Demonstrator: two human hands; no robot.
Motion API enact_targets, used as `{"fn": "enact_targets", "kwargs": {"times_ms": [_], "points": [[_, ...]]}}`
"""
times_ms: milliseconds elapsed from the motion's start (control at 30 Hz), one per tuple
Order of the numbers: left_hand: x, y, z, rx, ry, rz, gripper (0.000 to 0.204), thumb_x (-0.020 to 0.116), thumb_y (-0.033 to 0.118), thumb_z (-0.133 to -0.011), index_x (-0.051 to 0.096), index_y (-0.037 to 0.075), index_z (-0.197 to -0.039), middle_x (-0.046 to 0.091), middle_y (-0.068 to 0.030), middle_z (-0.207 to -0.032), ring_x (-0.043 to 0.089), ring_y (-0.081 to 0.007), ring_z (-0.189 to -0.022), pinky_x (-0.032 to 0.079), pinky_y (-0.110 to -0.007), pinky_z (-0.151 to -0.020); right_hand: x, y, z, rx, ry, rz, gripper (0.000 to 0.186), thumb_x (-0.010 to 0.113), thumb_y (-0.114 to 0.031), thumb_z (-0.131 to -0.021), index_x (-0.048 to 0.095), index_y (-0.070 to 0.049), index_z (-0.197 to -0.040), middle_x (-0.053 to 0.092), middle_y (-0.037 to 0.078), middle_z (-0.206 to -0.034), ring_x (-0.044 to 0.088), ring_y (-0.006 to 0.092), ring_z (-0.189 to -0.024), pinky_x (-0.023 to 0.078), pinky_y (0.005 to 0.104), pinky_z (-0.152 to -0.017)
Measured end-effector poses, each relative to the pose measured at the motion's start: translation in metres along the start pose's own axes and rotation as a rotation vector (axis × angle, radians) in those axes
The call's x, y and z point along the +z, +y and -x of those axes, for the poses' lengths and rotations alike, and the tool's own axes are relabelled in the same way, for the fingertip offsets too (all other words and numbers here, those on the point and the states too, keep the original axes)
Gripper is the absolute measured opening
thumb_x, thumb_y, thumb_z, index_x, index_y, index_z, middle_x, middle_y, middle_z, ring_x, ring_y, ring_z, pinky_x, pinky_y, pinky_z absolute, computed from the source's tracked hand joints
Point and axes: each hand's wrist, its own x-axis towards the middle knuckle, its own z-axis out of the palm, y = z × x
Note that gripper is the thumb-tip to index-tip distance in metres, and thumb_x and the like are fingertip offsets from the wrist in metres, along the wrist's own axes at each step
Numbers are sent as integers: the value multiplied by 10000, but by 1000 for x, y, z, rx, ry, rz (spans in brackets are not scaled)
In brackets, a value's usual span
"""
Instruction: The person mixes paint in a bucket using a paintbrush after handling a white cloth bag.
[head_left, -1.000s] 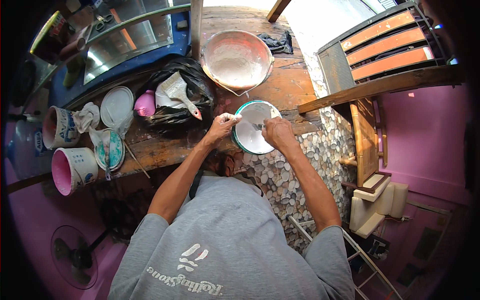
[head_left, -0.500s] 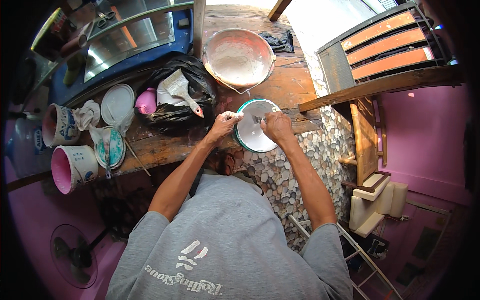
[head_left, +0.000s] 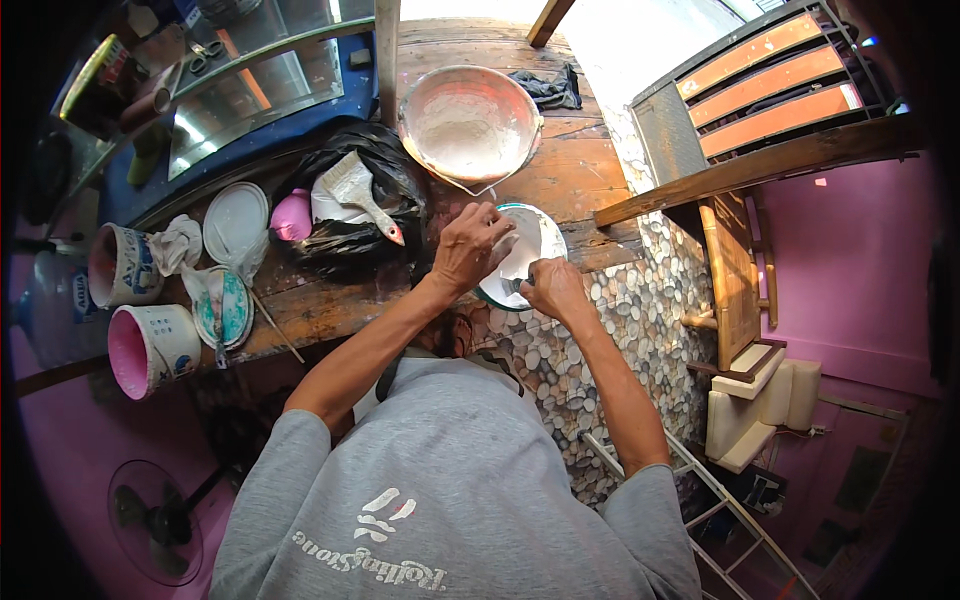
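Note:
A round tub (head_left: pixel 545 222) with a green rim holds white paste or paint, at the near edge of the wooden table. My left hand (head_left: pixel 468 246) is over its left side, fingers bent and closed above the opening. Whatever those fingers hold, if anything, is hidden. Over the tub's right side, my right hand (head_left: pixel 556 288) is closed around a small putty knife (head_left: pixel 513 286), its dark grey end dipping toward the white contents. Most of that tool is covered by the hand.
Beyond the tub stands a large bucket (head_left: pixel 535 135) with pale residue. Left on the table (head_left: pixel 590 165) are a wide paintbrush (head_left: pixel 372 205) on a black plastic bag (head_left: pixel 345 258), a white lid (head_left: pixel 236 210), a paint-stained lid (head_left: pixel 235 305) and two white buckets (head_left: pixel 172 335). A ladder (head_left: pixel 735 515) stands lower right.
My left hand has shifted from the tub's left rim to over its opening. My right hand has moved lower, toward the tub's near side, with the putty knife.

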Motion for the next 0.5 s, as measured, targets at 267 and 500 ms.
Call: {"fn": "enact_targets", "kwargs": {"times_ms": [267, 500], "points": [[62, -13, -62, 573, -369, -346, 230, 686, 254, -740, 597, 129, -913, 511, -15, -928, 481, -197, -916, 437, -301, -760, 8, 4, 0, 8, 55, -72, 270, 699, -242, -695, 651, 11, -776, 644, 237, -810, 641, 381, -816, 518, 451, -749], [74, -19, -68, 672, -399, -348, 120, 629, 248, -778, 605, 134, -805, 521, -27, -882, 490, -188, -897, 448, -307, -741, 19, 13, 4, 7, 166, -119, 264, 691, -253, -686, 649, 3, -738, 638, 227, -720, 651, 369, -741, 524, 442, -698]]}}
